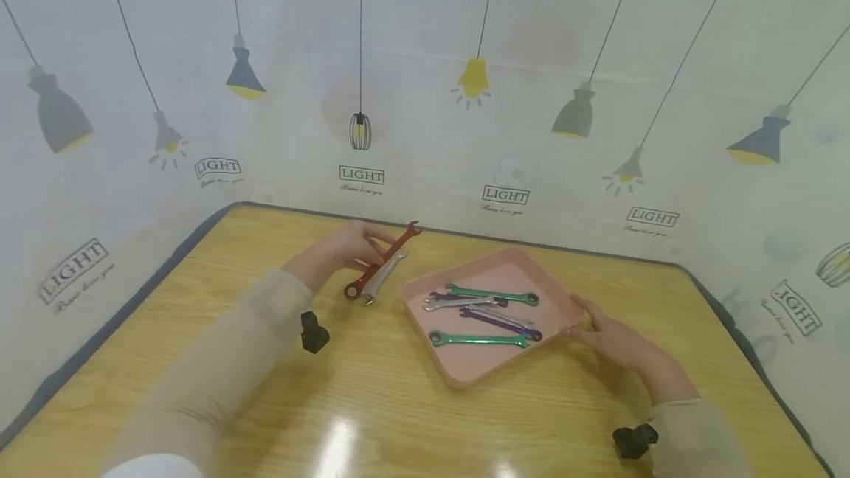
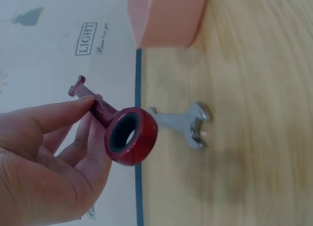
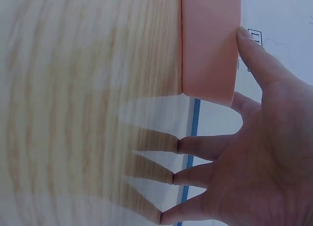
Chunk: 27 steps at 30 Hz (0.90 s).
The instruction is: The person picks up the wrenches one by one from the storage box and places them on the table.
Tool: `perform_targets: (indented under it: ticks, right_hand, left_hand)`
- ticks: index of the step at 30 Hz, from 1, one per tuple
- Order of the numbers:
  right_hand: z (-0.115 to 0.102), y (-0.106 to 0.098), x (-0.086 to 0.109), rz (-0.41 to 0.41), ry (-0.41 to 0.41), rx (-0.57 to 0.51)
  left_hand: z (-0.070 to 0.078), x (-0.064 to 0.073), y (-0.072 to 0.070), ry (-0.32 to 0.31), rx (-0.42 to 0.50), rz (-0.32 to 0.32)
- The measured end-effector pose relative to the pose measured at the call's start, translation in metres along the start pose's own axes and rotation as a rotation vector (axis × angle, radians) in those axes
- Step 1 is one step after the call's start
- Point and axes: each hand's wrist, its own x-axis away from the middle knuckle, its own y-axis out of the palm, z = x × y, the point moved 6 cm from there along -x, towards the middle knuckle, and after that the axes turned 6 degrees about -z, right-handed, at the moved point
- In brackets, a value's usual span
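A red ratcheting combination wrench (image 1: 381,265) is pinched in my left hand (image 1: 353,246), its ring end towards me and its open jaw pointing away. Close beside it lies a silver wrench (image 2: 183,122), partly hidden behind the red ring in the left wrist view. My right hand (image 1: 614,341) is at the right corner of a pink tray (image 1: 458,373). Its thumb touches the tray's rim, and the other fingers spread out straight, several tips at the table. Inside the tray are green wrenches (image 1: 481,340), purple wrenches (image 1: 498,320) and silver wrenches (image 1: 458,304), some crossing one another.
The wooden table (image 1: 292,404) carries the tray right of centre. A dark edging (image 1: 319,214) runs along its borders. Behind and beside it stands a pale backdrop (image 1: 425,116) printed with hanging lamps.
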Motion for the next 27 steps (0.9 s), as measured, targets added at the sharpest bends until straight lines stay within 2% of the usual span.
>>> perform_targets:
  ticks: [6, 12, 18, 27]
  right_hand:
    - [0.001, 0.0, -0.002, -0.001, -0.009, 0.0]
    - [0.0, -0.001, -0.001, 0.005, -0.013, -0.004]
    - [-0.001, 0.001, 0.0, 0.006, -0.009, 0.004]
    - [0.001, 0.001, -0.001, 0.007, 0.003, 0.011]
  left_hand:
    - [-0.018, -0.003, -0.014, -0.026, -0.037, 0.029]
    - [-0.032, -0.008, -0.022, -0.059, -0.059, 0.066]
    - [-0.041, -0.015, -0.027, -0.087, -0.09, 0.095]
    - [-0.046, -0.024, -0.027, -0.094, -0.069, 0.101]
